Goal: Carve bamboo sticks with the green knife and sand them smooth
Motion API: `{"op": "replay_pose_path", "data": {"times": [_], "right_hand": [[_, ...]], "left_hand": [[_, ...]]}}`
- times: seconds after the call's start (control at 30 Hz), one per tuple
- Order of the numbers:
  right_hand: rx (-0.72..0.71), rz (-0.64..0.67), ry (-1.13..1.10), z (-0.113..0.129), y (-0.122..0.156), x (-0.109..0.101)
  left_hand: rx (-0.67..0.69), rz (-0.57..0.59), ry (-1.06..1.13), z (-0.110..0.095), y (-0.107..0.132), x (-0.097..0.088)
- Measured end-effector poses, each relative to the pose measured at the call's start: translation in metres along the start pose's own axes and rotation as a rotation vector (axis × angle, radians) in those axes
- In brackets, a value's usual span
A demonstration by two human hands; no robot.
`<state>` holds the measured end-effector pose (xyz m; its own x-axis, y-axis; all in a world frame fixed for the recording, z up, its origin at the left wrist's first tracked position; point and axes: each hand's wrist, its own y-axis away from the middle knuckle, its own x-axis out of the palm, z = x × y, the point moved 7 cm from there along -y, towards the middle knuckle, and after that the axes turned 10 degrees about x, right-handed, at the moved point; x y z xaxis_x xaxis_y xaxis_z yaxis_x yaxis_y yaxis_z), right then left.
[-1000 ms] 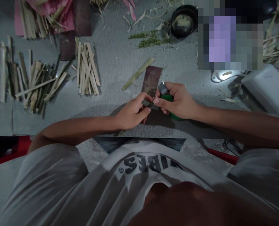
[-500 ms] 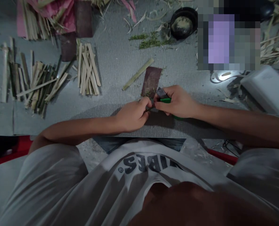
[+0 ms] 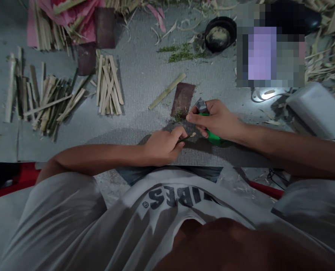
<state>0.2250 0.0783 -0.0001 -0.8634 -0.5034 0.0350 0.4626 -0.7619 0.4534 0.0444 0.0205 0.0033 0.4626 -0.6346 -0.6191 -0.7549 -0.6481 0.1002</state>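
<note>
My left hand (image 3: pixel 167 145) is closed in a pinch on a thin dark stick (image 3: pixel 186 139), whose pale tip points right, just above the table. To its right, my right hand (image 3: pixel 216 118) is wrapped round a green-handled utility knife (image 3: pixel 214 138); the knife's grey metal end (image 3: pixel 200 104) sticks out past the fingers. A gap separates the stick's tip from the right hand. Behind both hands lies a flat brown piece like sandpaper (image 3: pixel 183 98), with green shavings on its near end. A pale green strip (image 3: pixel 167 91) lies beside it.
Bundles of cut sticks (image 3: pixel 109 84) and loose sticks (image 3: pixel 50 101) lie on the left of the grey table (image 3: pixel 136 101). A black bowl (image 3: pixel 220 34) holds pale powder near green shavings (image 3: pixel 186 52). A white box (image 3: pixel 318 109) and a lit lamp (image 3: pixel 269 93) stand right.
My hands have moved apart. The knife has come away from the stick, and the stick's pale tip now shows. My left hand has shifted slightly right and nearer my body.
</note>
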Motion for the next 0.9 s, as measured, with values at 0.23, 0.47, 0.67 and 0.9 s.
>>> {"op": "replay_pose_path", "data": {"times": [0.23,0.47,0.67,0.9], "right_hand": [[-0.068,0.043,-0.130,-0.009,-0.005,-0.005],[0.045,0.354,-0.219,-0.018,0.000,0.004],[0.092,0.515,-0.172,-0.007,0.015,0.025],[0.140,0.624,-0.175,-0.012,0.014,0.032]], "left_hand": [[0.037,-0.182,0.732,0.019,-0.011,-0.009],[0.098,-0.176,0.825,0.018,-0.017,-0.011],[0.093,-0.165,0.876,0.018,-0.019,-0.014],[0.010,-0.197,0.937,0.023,-0.025,-0.010]]}}
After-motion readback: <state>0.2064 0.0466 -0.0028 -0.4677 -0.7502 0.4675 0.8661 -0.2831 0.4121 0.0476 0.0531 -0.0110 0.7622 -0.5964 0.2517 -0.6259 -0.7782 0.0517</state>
